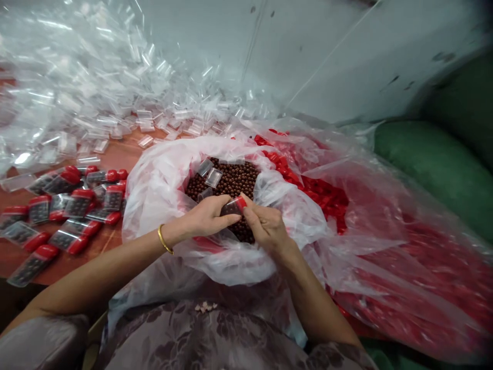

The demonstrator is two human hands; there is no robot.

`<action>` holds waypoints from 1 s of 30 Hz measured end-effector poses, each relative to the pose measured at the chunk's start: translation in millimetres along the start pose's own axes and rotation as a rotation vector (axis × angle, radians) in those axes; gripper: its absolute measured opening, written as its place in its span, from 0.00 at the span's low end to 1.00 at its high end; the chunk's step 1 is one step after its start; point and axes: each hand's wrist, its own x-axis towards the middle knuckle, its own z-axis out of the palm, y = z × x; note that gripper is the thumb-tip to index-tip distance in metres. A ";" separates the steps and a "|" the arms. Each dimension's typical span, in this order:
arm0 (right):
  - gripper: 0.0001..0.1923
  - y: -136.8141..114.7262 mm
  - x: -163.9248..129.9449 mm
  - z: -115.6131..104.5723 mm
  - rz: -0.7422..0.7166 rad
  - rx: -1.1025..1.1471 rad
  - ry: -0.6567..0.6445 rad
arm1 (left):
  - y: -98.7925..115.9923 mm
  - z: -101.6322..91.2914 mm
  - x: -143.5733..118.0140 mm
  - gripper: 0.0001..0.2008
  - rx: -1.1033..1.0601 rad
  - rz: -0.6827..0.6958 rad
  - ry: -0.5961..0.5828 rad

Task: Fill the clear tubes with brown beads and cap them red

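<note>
Between my two hands, over an open bag, is a small clear plastic container of dark balls with a red cap. My left hand is closed round its clear body. The fingers of my right hand pinch the red cap end. Below them, the white plastic bag holds a heap of small brown balls. Several empty clear containers, one of them a clear container, lie on the balls.
Filled, red-capped containers lie on the reddish table at left. A large pile of empty clear containers spreads behind. To the right, a clear bag holds many red caps. A green rounded object stands far right.
</note>
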 end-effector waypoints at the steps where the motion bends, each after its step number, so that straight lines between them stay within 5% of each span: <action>1: 0.25 0.9 3.5 0.6 0.060 0.105 0.020 | 0.3 0.6 0.0 0.14 -0.021 0.012 0.009; 7: 0.36 5.7 35.4 13.9 0.407 0.607 0.312 | 3.7 -2.0 1.5 0.14 -0.145 -0.033 -0.163; 11: 0.42 -1.2 47.5 25.3 0.488 0.795 0.059 | 7.2 -3.3 2.0 0.13 -0.039 -0.003 -0.296; 15: 0.46 -6.7 41.4 31.5 0.375 0.713 -0.256 | 8.5 1.2 0.3 0.15 0.246 0.040 -0.282; 18: 0.44 -5.1 31.3 32.3 0.288 0.592 -0.333 | 8.6 5.0 -1.2 0.16 0.449 0.046 -0.301; 21: 0.39 -5.3 24.4 33.7 0.211 0.477 -0.200 | 8.6 6.6 -0.9 0.16 0.527 0.081 -0.293; 25: 0.39 -12.1 27.4 32.9 0.265 0.619 -0.033 | 9.8 6.4 0.2 0.16 0.498 0.146 -0.187; 27: 0.39 -9.2 33.8 22.6 0.285 0.623 0.033 | 11.9 2.8 -4.1 0.17 0.406 0.158 -0.083; 30: 0.26 16.0 46.0 -11.3 0.246 0.256 0.223 | 12.6 -14.6 -26.0 0.16 0.232 0.085 0.177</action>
